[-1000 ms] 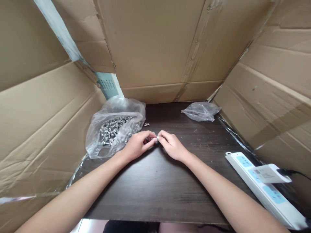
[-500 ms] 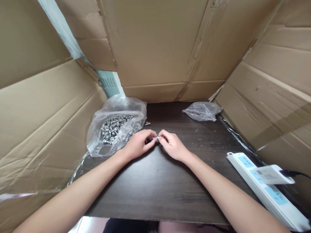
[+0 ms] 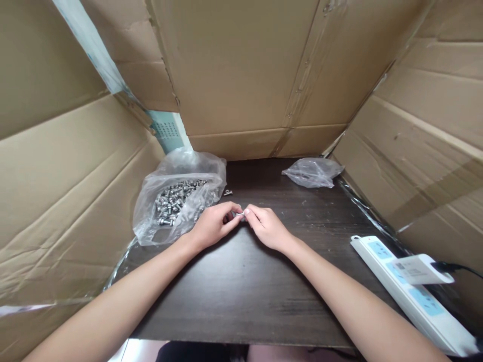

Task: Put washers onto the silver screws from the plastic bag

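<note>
Over the middle of the table, my left hand (image 3: 218,221) pinches a small silver bolt (image 3: 240,214) between thumb and fingertips. My right hand (image 3: 266,226) is closed on the bolt's right end, its thumb and forefinger pressed together. Whether a nut or washer sits under those right fingertips is hidden. The two hands almost touch. Just beyond them lies another loose bolt with a ring-shaped piece (image 3: 228,192). To the left of my left hand, an open clear plastic bag (image 3: 145,211) holds a heap of similar silver bolts (image 3: 175,201).
A crumpled clear plastic bag (image 3: 313,172) lies at the back right. A white power strip (image 3: 411,296) with a plugged-in white charger (image 3: 418,269) runs along the right side. Cardboard walls (image 3: 241,70) surround the dark wooden table (image 3: 234,296) at left, back and right.
The right fingertips have closed further over the bolt's right end, covering more of it. Both hands stay in nearly the same place; the whole view has shifted slightly.
</note>
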`<state>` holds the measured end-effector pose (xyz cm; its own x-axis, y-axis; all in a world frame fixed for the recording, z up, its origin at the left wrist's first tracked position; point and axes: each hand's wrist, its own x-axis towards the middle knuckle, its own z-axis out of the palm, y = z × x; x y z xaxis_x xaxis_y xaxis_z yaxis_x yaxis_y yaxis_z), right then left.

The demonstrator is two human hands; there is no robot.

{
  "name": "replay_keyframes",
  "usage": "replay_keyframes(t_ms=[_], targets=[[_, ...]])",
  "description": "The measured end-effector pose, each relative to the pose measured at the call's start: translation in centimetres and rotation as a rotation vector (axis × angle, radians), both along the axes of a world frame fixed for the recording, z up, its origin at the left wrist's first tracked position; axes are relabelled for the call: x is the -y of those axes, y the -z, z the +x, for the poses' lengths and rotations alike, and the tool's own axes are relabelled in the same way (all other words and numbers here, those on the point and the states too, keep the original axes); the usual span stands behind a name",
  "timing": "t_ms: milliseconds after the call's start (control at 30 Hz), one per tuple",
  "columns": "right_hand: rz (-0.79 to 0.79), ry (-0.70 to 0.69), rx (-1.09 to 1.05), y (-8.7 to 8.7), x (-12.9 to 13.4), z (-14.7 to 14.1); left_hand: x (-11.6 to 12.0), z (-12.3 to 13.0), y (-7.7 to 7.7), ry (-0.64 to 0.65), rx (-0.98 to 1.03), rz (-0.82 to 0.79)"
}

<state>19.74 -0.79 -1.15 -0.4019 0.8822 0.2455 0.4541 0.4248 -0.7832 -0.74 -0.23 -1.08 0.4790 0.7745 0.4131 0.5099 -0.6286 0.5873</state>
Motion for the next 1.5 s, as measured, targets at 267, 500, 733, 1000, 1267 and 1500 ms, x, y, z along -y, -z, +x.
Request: replay_keyframes(t_ms=[267,500,733,1000,1267,1500], targets=[[-0.039,0.017,-0.063,-0.61,0.26,0.08,-0.08,0.01,-0.02,-0.008,0.034,0.015],[-0.048,-0.017,-0.031,-0.53,0.1,0.11,-0.02,-0.07,-0.04,0.024,0.043,0.044],[-0.083,-0.023,-0.02,-0.79,0.13,0.26,0.03,-0.07,-0.17,0.065,0.022,0.147],[-0.128,-0.018,-0.073,-1.02,0.21,0.31,0.0,-0.18,-0.17,0.009,0.038,0.099],[-0.095,-0.053,-0.028,-0.73,0.13,0.37,-0.03,-0.14,0.01,0.058,0.01,0.157],[-0.08,-0.024,-0.055,-0.87,0.29,0.27,-0.04,-0.11,-0.07,0.001,0.055,0.077]])
